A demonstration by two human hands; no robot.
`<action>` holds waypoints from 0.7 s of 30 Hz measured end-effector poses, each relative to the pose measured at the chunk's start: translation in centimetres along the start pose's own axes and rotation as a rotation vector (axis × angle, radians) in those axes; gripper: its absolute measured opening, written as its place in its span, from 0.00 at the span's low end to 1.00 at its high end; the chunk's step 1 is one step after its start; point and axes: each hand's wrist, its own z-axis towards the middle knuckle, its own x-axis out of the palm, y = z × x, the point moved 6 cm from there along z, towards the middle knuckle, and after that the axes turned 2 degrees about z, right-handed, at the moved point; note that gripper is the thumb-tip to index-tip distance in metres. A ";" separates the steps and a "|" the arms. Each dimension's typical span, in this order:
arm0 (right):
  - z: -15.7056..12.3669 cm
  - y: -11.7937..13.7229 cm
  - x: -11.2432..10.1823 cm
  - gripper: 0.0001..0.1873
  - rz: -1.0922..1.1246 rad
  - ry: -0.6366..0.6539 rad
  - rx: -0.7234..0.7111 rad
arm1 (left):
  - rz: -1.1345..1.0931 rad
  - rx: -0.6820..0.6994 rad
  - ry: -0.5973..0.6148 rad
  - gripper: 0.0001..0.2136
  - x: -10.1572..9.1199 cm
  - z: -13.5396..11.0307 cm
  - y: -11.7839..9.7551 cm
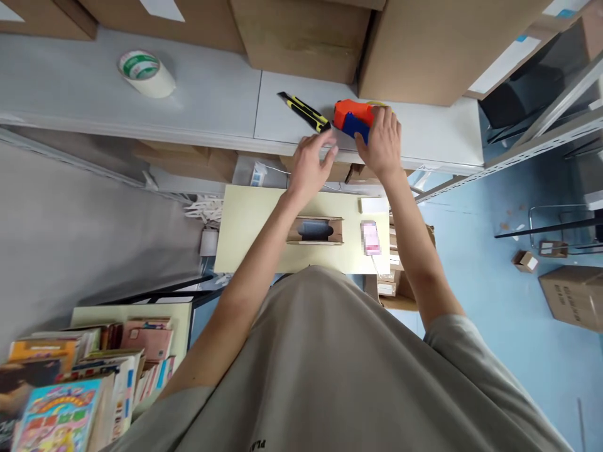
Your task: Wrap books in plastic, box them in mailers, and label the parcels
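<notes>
My right hand (384,141) is wrapped around an orange-and-blue hand tool (351,118) on the shelf; my fingers cover part of it, so I cannot tell its exact kind. A yellow edge shows just behind those fingers. My left hand (311,160) is open at the shelf's front edge, fingers apart and slightly blurred, with nothing in it. Close to its fingertips lies a black-and-yellow utility knife (304,113), slanting up to the left. Whether the fingers touch the knife, I cannot tell. Farther left on the shelf sits a roll of tape (153,78) with a green-printed core.
Cardboard boxes (306,37) line the back of the grey shelf (207,94). Below is a pale yellow table (254,220) with an open narrow cardboard box (338,231), a phone (371,237) and a white box (374,205). Books (61,408) are piled at lower left.
</notes>
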 end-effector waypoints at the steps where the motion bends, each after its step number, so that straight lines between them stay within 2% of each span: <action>1: 1.6 -0.2 0.6 0.34 -0.045 0.052 0.035 | -0.025 0.021 -0.004 0.19 0.3 0.8 -0.8; 4: 4.4 -0.8 2.4 0.33 -0.051 0.135 0.067 | -0.116 0.021 -0.011 0.17 1.1 1.0 -2.7; 7: 3.4 -1.1 2.4 0.40 0.049 0.084 0.081 | -0.237 -0.080 -0.055 0.16 1.4 -1.8 -3.4; 9: 0.2 -0.8 1.6 0.42 0.140 0.025 0.113 | -0.310 -0.169 -0.091 0.15 1.3 -4.8 -3.5; 11: -4.7 0.1 0.7 0.40 0.299 -0.002 0.155 | -0.370 -0.244 -0.102 0.15 1.1 -8.5 -3.6; 13: -10.3 2.1 0.5 0.38 0.524 0.075 0.150 | -0.434 -0.301 -0.095 0.16 1.0 -12.3 -3.6; 16: -17.7 6.1 1.5 0.41 0.780 0.253 0.183 | -0.521 -0.377 -0.100 0.20 0.8 -17.4 -3.5; 18: -20.9 8.6 2.4 0.42 0.904 0.307 0.243 | -0.540 -0.424 -0.129 0.22 0.4 -20.0 -3.4; 21: -23.2 11.5 3.8 0.42 1.008 0.327 0.311 | -0.503 -0.485 -0.190 0.24 -0.8 -22.7 -3.1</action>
